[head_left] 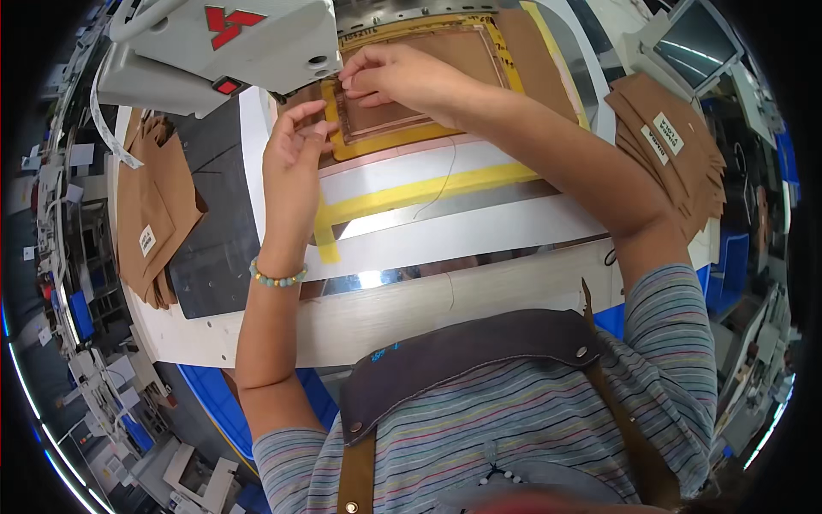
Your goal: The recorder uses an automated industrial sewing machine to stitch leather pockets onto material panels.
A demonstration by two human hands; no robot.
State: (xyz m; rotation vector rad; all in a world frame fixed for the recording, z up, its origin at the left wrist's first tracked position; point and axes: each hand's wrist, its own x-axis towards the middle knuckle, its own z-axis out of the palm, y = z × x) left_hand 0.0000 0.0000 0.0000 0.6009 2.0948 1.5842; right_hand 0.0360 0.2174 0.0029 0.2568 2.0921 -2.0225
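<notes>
Head view: both hands press a brown leather panel (402,111) into the yellow frame (377,146) at the far desk; left hand (295,150) grip apart, right hand (385,77) fingertips pinching together on its edge. Best keep edges flush, fingers flat.

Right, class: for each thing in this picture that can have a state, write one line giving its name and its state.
left hand: open, fingers resting at the frame's left edge
right hand: fingers pinching at the frame's top left corner
yellow frame: flat under the machine head
brown piece: flat inside the frame
left stack: fanned, untouched
right stack: fanned, untouched
</notes>
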